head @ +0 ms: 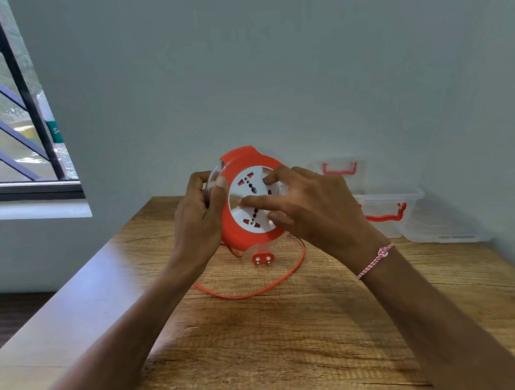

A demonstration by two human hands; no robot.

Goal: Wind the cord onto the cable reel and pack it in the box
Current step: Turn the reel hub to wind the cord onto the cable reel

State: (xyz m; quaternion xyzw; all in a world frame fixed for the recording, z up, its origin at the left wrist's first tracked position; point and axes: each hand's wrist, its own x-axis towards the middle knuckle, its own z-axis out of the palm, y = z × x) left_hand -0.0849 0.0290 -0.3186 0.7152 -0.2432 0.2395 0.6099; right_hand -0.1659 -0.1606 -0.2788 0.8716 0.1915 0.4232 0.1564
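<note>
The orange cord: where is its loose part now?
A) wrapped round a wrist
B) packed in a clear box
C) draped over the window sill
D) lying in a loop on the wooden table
D: the cord loops across the table below the reel, which the left hand grips by its rim.

Above bench, reel; left hand at its left edge, right hand on its face; cord, plug on bench beneath; boxes back right.
</note>
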